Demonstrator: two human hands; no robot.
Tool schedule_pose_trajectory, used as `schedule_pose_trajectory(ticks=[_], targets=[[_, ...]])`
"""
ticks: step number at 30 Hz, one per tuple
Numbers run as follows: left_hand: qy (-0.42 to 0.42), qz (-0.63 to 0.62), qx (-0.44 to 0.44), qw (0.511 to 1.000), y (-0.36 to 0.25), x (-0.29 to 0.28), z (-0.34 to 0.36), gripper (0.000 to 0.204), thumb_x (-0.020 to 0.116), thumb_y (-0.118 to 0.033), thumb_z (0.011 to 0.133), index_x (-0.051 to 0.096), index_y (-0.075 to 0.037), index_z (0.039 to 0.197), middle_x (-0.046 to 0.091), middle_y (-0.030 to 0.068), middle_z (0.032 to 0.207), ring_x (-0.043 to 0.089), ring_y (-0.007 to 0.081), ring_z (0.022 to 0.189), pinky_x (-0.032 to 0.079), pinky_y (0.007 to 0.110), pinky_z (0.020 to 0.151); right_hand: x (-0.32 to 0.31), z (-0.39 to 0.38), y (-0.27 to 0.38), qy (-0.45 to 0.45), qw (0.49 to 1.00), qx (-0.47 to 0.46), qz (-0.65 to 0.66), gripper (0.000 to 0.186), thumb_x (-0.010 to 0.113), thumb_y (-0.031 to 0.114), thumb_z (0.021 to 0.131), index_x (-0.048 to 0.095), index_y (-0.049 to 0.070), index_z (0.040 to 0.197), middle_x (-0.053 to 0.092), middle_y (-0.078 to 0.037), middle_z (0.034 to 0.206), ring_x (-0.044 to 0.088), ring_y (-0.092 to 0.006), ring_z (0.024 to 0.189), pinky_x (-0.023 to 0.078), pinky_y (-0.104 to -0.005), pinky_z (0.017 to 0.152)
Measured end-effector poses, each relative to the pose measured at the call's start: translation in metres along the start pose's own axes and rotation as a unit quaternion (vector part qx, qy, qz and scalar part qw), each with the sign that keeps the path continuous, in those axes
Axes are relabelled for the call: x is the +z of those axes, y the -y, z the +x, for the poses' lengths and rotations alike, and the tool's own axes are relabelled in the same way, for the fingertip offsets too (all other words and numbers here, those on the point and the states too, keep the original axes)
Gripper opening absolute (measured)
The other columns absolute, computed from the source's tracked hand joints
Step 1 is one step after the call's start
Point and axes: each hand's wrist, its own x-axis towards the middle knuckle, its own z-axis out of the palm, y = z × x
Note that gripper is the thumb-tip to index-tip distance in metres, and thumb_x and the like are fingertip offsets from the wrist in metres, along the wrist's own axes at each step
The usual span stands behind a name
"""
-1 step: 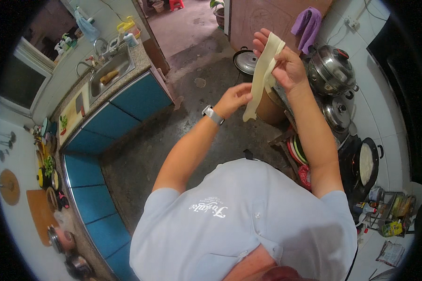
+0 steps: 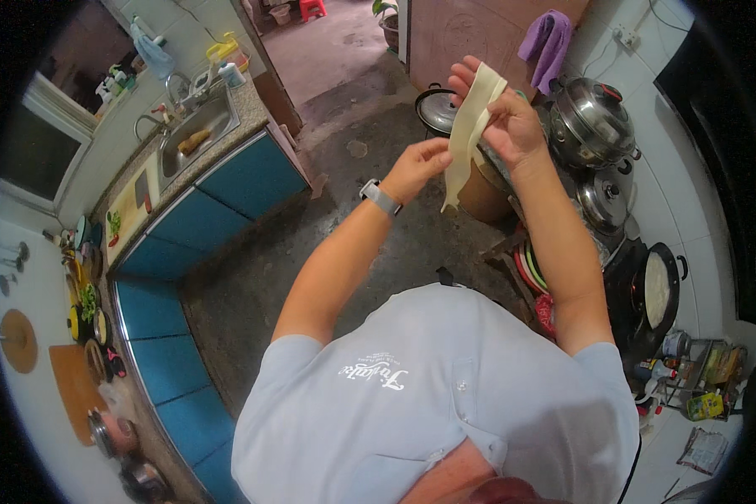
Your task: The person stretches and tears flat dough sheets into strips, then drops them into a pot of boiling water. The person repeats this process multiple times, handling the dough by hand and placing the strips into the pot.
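A long, pale strip of dough [image 2: 470, 128] hangs down in front of me, its upper end draped over the palm and fingers of my right hand [image 2: 515, 126]. The right thumb presses on the strip from the side, and the fingers stretch beyond it. My left hand [image 2: 420, 168], with a watch on its wrist, pinches the strip's left edge about midway down. Below that pinch the narrow, uneven tail dangles free. Behind the strip stands a brown, round-sided container [image 2: 485, 195], partly hidden by it.
A steamer pot [image 2: 592, 122], a lidded pan [image 2: 603, 202] and a dark wok [image 2: 669, 294] with something pale and round inside line the right. A covered pot [image 2: 437, 107] stands beyond my hands. At left are the sink [image 2: 218, 134] and a cutting board [image 2: 128, 210] with a knife.
The dough's lower tail has swung slightly up and right. My left hand has shifted a little upward along the strip; my right hand stays almost in place.
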Motion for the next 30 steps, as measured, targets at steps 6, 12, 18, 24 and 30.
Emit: schedule_pose_trajectory(ticks=[6, 12, 18, 24, 30], targets=[[-0.036, 0.045, -0.098, 0.993, -0.024, 0.02, 0.019, 0.025, 0.054, -0.024, 0.086, 0.062, 0.0, 0.089, 0.062, 0.0035, 0.077, 0.057, 0.0096, 0.069, 0.045, 0.024, 0.064, -0.027, -0.019, -0.024, -0.041, 0.992, 0.033, -0.115, 0.052, 0.044, 0.0, 0.078, 0.031, -0.003, 0.128, 0.05, -0.019, 0.117, 0.051, -0.0271, 0.106, 0.044, -0.0379, 0.087], [-0.072, 0.152, -0.112, 0.979, -0.002, 0.013, 0.005, 0.024, 0.056, -0.022, 0.085, 0.062, 0.0, 0.082, 0.061, 0.0034, 0.071, 0.054, 0.0088, 0.062, 0.043, 0.023, 0.057, -0.064, -0.048, -0.046, -0.145, 0.944, 0.183, -0.235, 0.051, 0.06, 0.011, 0.079, 0.039, 0.001, 0.124, 0.058, -0.011, 0.1, 0.057, -0.0177, 0.089, 0.05, -0.0308, 0.07], [-0.093, 0.05, -0.228, 0.968, 0.021, 0.014, -0.009, 0.022, 0.056, -0.021, 0.085, 0.059, 0.0, 0.085, 0.061, 0.0053, 0.075, 0.057, 0.0121, 0.065, 0.044, 0.025, 0.06, -0.097, -0.067, -0.065, -0.152, 0.926, 0.236, -0.252, 0.042, 0.064, 0.016, 0.077, 0.05, 0.003, 0.114, 0.06, -0.005, 0.092, 0.056, -0.013, 0.081, 0.046, -0.0264, 0.069], [-0.122, -0.036, -0.269, 0.955, 0.041, 0.01, -0.012, 0.015, 0.054, -0.016, 0.085, 0.055, -0.001, 0.089, 0.058, 0.0062, 0.081, 0.057, 0.0156, 0.072, 0.046, 0.03, 0.066, -0.11, -0.077, -0.068, -0.188, 0.895, 0.318, -0.25, 0.025, 0.067, 0.017, 0.075, 0.059, 0.005, 0.095, 0.06, -0.003, 0.086, 0.055, -0.0109, 0.075, 0.042, -0.0222, 0.065], [-0.206, -0.096, -0.266, 0.937, 0.07, 0.008, -0.018, 0.015, 0.054, -0.015, 0.085, 0.054, -0.001, 0.091, 0.057, 0.0072, 0.084, 0.056, 0.0173, 0.077, 0.045, 0.032, 0.069, -0.123, -0.093, -0.091, -0.274, 0.914, 0.286, -0.092, 0.019, 0.066, 0.013, 0.076, 0.06, 0.004, 0.091, 0.061, -0.005, 0.086, 0.057, -0.0137, 0.077, 0.046, -0.0259, 0.07]])
